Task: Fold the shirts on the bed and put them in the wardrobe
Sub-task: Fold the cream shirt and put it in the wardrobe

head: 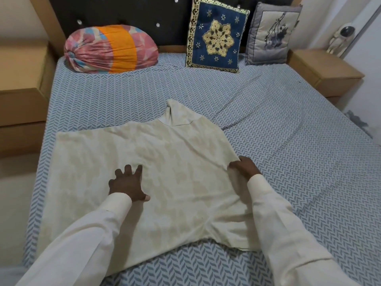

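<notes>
the right hand (244, 167) grips the right edge of the shirt (175, 162), its fingertips buried in the fold. the left sleeve (86, 234) covers the shirt's near left hem, and the right sleeve (278, 219) covers its near right side. the bed (288, 141) runs off the bottom edge. the headboard (115, 11) is cut at the top. a pale figure (340, 38) on the right bedside cabinet (321, 67) is too blurred to identify, as is a dark thing (356, 120) past the bed's right edge.

One shirt (175, 172), two hands (127, 184) (244, 168), two square cushions (216, 36) (272, 34), one bolster (109, 48), two bedside tables (22, 79) (323, 69), one bed (288, 131).
</notes>
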